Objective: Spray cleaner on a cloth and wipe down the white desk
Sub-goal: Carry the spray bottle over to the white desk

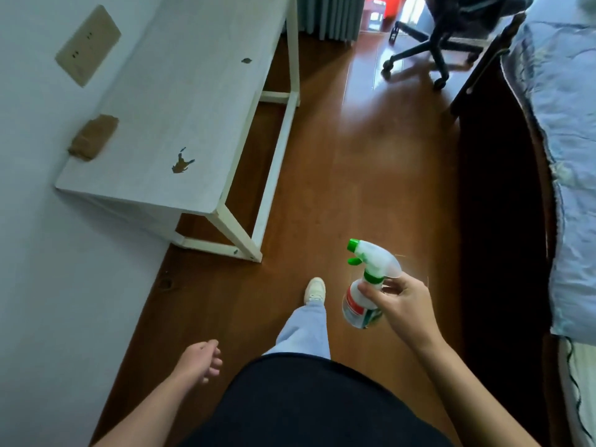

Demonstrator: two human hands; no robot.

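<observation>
A long white desk (180,101) stands against the left wall, ahead of me, its top bearing two dark stains. On its near left part lies a brown folded cloth (93,137). My right hand (401,304) holds a white spray bottle (364,285) with a green nozzle and trigger, gripped at the neck, over the wooden floor to the right of the desk. My left hand (200,359) hangs low at my side with loosely curled fingers and nothing in it. Both hands are well short of the desk.
A bed with a blue quilt (567,175) and dark frame runs along the right. An office chair (451,37) on wheels stands at the far end. A wall socket plate (88,43) sits above the desk. My leg and white shoe (315,290) step forward on the wooden floor.
</observation>
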